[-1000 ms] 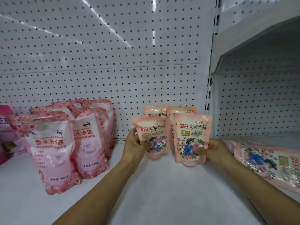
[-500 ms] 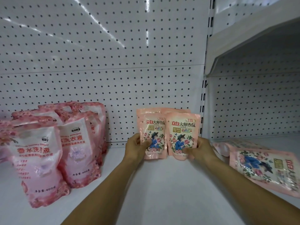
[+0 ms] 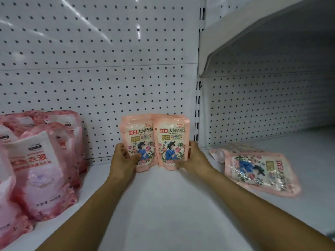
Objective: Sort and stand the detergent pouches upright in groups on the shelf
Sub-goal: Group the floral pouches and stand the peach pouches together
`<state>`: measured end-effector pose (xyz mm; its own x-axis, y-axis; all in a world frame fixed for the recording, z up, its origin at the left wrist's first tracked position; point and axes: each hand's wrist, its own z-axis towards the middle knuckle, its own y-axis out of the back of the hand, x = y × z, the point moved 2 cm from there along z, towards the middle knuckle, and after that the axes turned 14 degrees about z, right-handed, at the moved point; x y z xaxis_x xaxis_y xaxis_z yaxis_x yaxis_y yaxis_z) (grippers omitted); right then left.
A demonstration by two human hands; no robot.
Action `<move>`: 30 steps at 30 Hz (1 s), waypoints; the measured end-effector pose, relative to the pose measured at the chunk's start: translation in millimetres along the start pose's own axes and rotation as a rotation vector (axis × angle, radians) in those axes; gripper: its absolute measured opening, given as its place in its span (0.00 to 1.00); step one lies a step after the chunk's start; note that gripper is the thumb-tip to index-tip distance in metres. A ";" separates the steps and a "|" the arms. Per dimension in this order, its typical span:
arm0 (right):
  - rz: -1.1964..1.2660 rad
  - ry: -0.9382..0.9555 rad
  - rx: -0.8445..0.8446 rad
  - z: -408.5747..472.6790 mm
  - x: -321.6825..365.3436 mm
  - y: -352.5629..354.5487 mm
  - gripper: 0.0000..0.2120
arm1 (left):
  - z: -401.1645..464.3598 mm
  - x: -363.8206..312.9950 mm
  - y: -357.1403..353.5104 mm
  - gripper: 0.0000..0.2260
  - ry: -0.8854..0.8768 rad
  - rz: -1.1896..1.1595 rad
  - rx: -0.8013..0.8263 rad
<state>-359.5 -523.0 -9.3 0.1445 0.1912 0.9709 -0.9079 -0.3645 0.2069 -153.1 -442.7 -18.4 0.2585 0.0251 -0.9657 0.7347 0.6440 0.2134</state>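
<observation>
Two small peach pouches with a blue figure and roses stand upright side by side against the pegboard at the shelf's middle. My left hand (image 3: 125,158) grips the left peach pouch (image 3: 138,134) at its lower left edge. My right hand (image 3: 192,158) grips the right peach pouch (image 3: 171,138) at its lower right edge. More pouches of the same kind seem to stand behind them, mostly hidden. Another such flat peach pouch (image 3: 259,171) lies on its side to the right, on top of a further one. A group of larger pink pouches (image 3: 43,160) stands upright at the left.
The white shelf board (image 3: 163,205) runs under everything, backed by a white pegboard wall (image 3: 99,78). A vertical slotted upright (image 3: 198,115) divides the bays. In the right bay an upper shelf (image 3: 253,29) overhangs.
Both hands have pushed their two peach pouches back toward the pegboard and brought them together, upright and side by side. The view has shifted right and closer.
</observation>
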 end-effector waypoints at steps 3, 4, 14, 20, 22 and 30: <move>-0.342 0.184 -0.034 -28.7 13.9 30.6 0.33 | -14.4 -19.1 9.5 0.25 -0.121 0.248 -0.170; -0.470 0.251 -0.077 -38.4 20.0 45.4 0.30 | -17.6 -24.1 14.9 0.26 -0.184 0.350 -0.255; -0.987 -0.303 -0.050 -62.8 23.6 178.6 0.28 | -83.6 -72.6 -42.2 0.13 -0.435 0.291 0.138; -0.997 0.309 0.187 -87.8 78.9 112.6 0.10 | -113.6 -84.0 -75.2 0.36 -0.574 0.542 0.442; -1.136 0.558 0.244 -96.7 91.6 78.8 0.07 | -115.5 -84.2 -79.9 0.36 -0.565 0.683 0.494; -0.578 0.458 -0.249 -53.0 56.4 106.3 0.18 | -85.4 -56.3 -9.7 0.10 -0.110 0.196 0.211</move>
<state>-468.7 -502.7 61.0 0.4938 0.6657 0.5595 -0.8076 0.1127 0.5788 -228.3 -385.1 21.2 0.4657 0.0428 -0.8839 0.7753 0.4619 0.4308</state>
